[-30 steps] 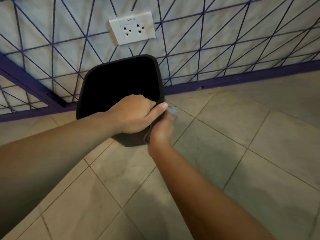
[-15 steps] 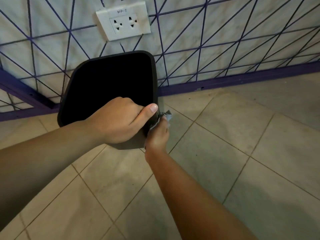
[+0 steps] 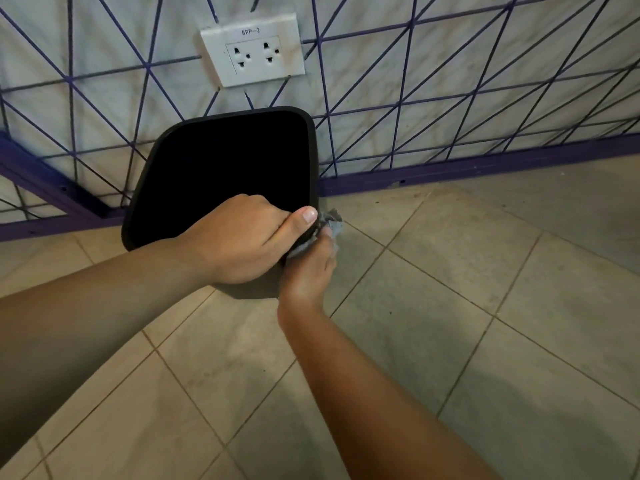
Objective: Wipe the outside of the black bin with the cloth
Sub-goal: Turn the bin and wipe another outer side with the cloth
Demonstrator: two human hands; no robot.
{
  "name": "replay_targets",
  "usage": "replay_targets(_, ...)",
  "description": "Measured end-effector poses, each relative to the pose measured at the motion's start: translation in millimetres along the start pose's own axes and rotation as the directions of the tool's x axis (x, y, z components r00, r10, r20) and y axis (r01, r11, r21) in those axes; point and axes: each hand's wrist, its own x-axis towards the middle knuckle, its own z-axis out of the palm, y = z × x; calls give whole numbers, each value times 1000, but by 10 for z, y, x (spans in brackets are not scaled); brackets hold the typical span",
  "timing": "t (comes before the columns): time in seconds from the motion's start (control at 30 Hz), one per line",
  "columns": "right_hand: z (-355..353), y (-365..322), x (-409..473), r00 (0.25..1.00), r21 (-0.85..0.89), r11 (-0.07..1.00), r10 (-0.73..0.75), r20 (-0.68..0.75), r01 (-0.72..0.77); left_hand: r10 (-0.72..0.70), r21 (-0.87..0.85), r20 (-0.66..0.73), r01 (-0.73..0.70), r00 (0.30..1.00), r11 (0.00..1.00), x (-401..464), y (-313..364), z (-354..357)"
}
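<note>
The black bin (image 3: 313,147) stands on the tiled floor against the wall, its dark opening facing me. My left hand (image 3: 242,244) grips the bin's near rim, thumb lying along the right corner. My right hand (image 3: 308,268) presses a crumpled grey cloth (image 3: 330,225) against the bin's outer right side, just below the rim. Most of the cloth is hidden between my hand and the bin. The bin's lower outside wall (image 3: 252,291) shows only below my left hand.
A white double socket (image 3: 252,50) sits on the wall above the bin. The wall has purple criss-cross lines and a purple skirting (image 3: 485,168) along the floor. Beige floor tiles (image 3: 450,306) spread to the right and toward me.
The view has shifted slightly. My right hand with the cloth has slid a little along the bin's right side; more cloth shows beside the rim. My left hand keeps its grip.
</note>
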Motion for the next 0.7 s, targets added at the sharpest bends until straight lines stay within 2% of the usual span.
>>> replay_targets(0.07,-9,10,117,996,10,997,81,-46,-80,-14,-2,-1,14,1000,1000,-10,3,-3)
replay_targets(0.2,36,-29,-157,996,-50,997,-56,72,60,4,-30,6,-4,1000,1000,-2,-25,-9)
replay_targets(0.37,-61,8,61,998,-15,998,59,-5,-59,-5,-8,-13,5,1000,1000,-8,-2,3)
replay_targets(0.47,-2,-6,-154,999,-40,999,-11,53,13,7,-30,1,-7,1000,1000,1,-20,-6)
replay_targets(0.63,19,-62,26,997,-4,998,61,-40,-62,-29,-37,11,29,1000,999,17,-31,1)
replay_targets(0.7,66,-101,-113,1000,-3,1000,-1,30,1,-14,-47,25,15,1000,999,19,-51,-11)
